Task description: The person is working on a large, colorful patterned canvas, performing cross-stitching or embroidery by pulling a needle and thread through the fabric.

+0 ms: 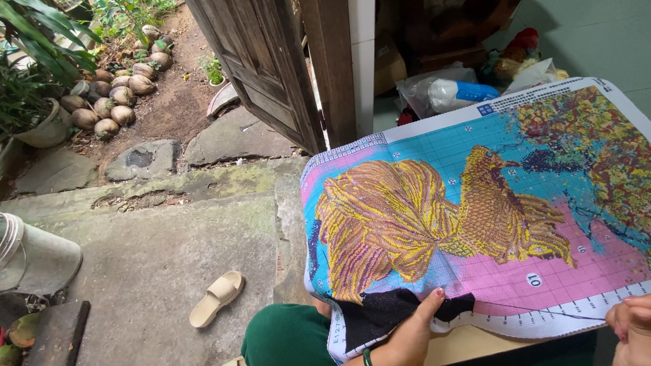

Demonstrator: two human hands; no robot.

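Canvas (pixel 475 203) mostly stitched, I judge; black patch unfinished at near edge. I see left hand (pixel 407 335) pinching that edge, right hand (pixel 630 325) closed, grip unclear.

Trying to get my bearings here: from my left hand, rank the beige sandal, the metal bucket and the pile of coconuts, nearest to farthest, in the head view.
From the left hand:
1. Beige sandal, on the concrete to its left.
2. Metal bucket, at the far left edge.
3. Pile of coconuts, upper left on the soil.

colourful cross-stitch canvas (pixel 475 210), spread flat, fish motif
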